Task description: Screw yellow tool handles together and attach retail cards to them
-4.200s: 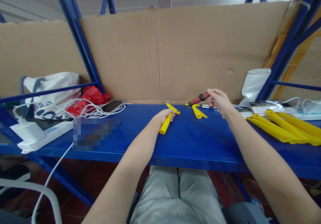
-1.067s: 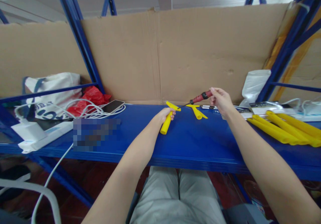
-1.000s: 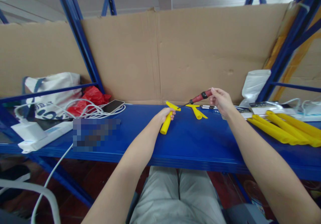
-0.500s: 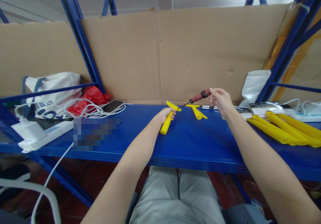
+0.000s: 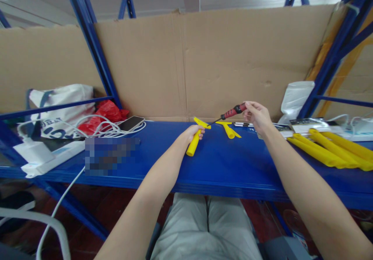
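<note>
My left hand (image 5: pixel 196 132) is closed around a yellow plastic scraper-like piece (image 5: pixel 192 146) with a tubular handle and a flat crosspiece at its far end. My right hand (image 5: pixel 258 116) pinches the back end of a red-and-black screwdriver (image 5: pixel 233 111). The screwdriver slants down to the left, and its tip meets the crosspiece beside my left fingers; the exact contact spot is too small to make out. Just right of my left hand, similar yellow pieces (image 5: pixel 229 131) lie on the blue table (image 5: pixel 221 163).
Several yellow tubes (image 5: pixel 329 151) lie at the right, near a white plastic bag (image 5: pixel 295 101). On the left are a phone (image 5: pixel 132 123), white cables (image 5: pixel 101 127), a power strip (image 5: pixel 58 159), a red bag (image 5: pixel 106 114) and a cloth bag (image 5: pixel 62 104). Cardboard (image 5: pixel 218 66) stands behind.
My right hand and the screwdriver's back end have shifted very slightly to the right. My left hand and the yellow piece look almost the same.
</note>
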Demonstrator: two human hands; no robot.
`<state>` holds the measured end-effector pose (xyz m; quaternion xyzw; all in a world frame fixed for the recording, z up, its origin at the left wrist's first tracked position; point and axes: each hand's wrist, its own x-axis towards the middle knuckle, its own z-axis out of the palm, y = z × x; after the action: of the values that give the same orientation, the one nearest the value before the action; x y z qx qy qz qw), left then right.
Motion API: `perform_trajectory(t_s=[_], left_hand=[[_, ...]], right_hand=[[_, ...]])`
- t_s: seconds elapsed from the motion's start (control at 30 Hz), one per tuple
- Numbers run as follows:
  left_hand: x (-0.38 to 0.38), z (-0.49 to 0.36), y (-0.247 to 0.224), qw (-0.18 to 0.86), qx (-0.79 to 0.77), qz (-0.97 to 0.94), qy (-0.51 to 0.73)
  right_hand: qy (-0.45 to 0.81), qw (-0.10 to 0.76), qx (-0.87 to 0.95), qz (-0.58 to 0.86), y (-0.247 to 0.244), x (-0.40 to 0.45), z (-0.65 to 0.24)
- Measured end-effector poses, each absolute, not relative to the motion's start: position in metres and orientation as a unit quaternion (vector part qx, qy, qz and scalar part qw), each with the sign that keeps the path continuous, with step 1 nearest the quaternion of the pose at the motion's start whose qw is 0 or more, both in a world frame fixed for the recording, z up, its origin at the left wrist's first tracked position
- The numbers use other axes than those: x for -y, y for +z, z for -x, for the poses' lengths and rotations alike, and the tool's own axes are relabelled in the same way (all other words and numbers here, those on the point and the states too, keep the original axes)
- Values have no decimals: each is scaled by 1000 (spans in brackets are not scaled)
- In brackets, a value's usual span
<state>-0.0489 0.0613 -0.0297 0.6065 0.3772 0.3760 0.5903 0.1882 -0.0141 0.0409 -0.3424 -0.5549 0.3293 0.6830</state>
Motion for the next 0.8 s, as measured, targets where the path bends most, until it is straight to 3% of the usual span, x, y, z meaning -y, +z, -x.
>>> perform_trajectory(t_s=[0.8], left_hand=[[-48, 45, -22, 611, -421, -556, 375]], right_hand=[[302, 710, 532, 349, 41, 12, -184]])
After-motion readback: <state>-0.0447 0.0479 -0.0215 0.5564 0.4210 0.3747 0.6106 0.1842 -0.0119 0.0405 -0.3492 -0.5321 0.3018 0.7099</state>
